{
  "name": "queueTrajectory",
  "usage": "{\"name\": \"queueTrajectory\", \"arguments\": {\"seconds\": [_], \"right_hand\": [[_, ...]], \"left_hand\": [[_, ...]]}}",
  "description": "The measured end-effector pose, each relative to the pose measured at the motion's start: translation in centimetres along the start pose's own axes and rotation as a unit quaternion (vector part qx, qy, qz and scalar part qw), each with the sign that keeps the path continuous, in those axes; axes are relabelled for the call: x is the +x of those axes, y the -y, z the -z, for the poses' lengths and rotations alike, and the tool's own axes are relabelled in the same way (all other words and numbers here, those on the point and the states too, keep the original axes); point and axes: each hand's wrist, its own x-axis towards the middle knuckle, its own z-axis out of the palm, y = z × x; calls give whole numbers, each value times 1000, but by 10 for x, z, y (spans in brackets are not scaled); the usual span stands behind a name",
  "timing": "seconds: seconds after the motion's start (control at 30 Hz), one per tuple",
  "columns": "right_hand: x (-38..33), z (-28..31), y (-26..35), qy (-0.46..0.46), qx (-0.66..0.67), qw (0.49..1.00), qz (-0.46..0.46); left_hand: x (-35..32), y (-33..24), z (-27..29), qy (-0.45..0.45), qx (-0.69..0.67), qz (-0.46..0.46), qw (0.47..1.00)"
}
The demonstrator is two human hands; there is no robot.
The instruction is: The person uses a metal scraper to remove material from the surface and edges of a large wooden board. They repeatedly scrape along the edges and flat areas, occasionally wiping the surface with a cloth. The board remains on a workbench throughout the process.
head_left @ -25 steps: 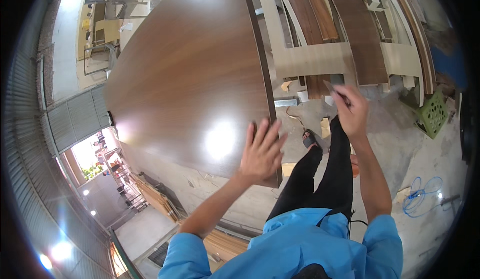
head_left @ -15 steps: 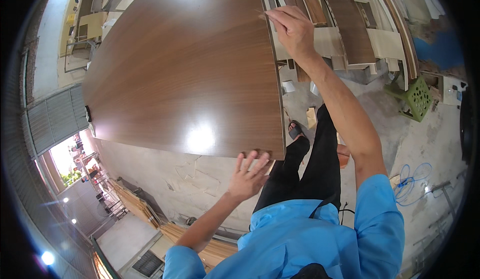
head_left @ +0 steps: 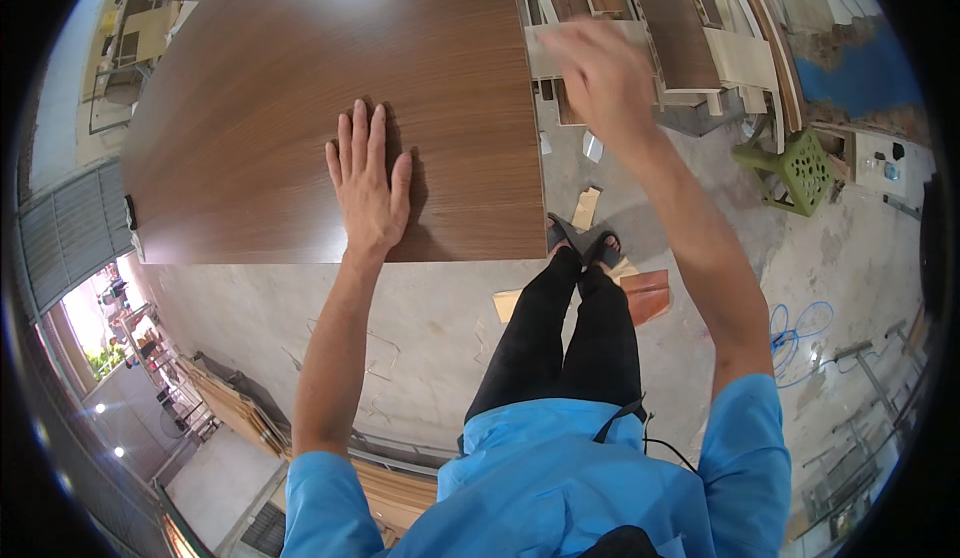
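My left hand [head_left: 368,186] has no grip on anything: it lies flat, fingers together and straight, palm pressed on the brown wood-grain panel [head_left: 300,88], a little in from the near edge and toward the panel's right side. My right hand [head_left: 600,73] is raised off to the right, above the panel's right edge and the strips of wood stacked beyond it; it is blurred, so I cannot tell whether the fingers are closed on anything or loose.

The panel is large and lies flat in front of me, its near edge just ahead of my sandals [head_left: 585,243], its right edge ending above the concrete floor [head_left: 420,308]. A few offcuts [head_left: 640,293] lie on the floor by my feet, and a green plastic stool [head_left: 790,168] stands well off to the right.

To handle a sheet this wide well, I judge the flat palm should keep steady downward pressure so the board does not skate, with the weight spread through the whole hand rather than the fingertips. The right hand wants a firm hold on the right edge, thumb on top, before any push or lift. I should watch my footing: the offcuts are close enough to trip on.
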Motion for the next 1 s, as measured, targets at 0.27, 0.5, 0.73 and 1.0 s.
{"name": "queueTrajectory", "arguments": {"seconds": [0.27,0.5,0.73,1.0], "right_hand": [[-68,31,55,125,56,985,103],[37,-34,-24,-2,-28,998,54],[-70,35,65,169,22,973,158],[-73,32,72,99,36,994,35]], "left_hand": [[-1,-2,2,-47,-38,30,998],[-1,-1,1,-81,-65,35,994],[-2,3,-5,-110,-59,29,992],[-3,7,-10,-128,-46,23,990]]}}
